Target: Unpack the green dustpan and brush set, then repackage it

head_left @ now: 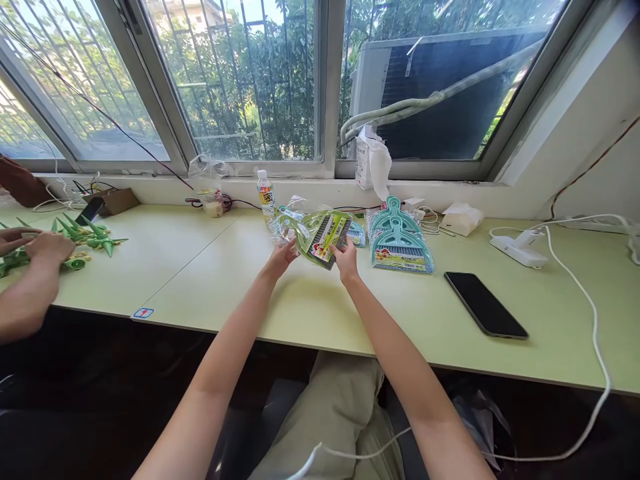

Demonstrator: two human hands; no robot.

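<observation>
Both my hands hold a green mini dustpan-and-brush set (320,237) just above the pale green table (320,307). My left hand (281,257) grips its left edge, where clear plastic wrapping hangs. My right hand (345,261) pinches its lower right corner. To the right lies a stack of teal dustpan-and-brush sets (399,239) with printed labels. Another packaged set (356,233) lies behind the one I hold.
A black phone (485,304) lies to the right, near a white power strip (517,250) with a trailing cable. A small bottle (265,195), plastic bags and a tissue pack (461,219) stand by the window sill. At far left another person's hands (35,250) handle green plastic pieces (83,237).
</observation>
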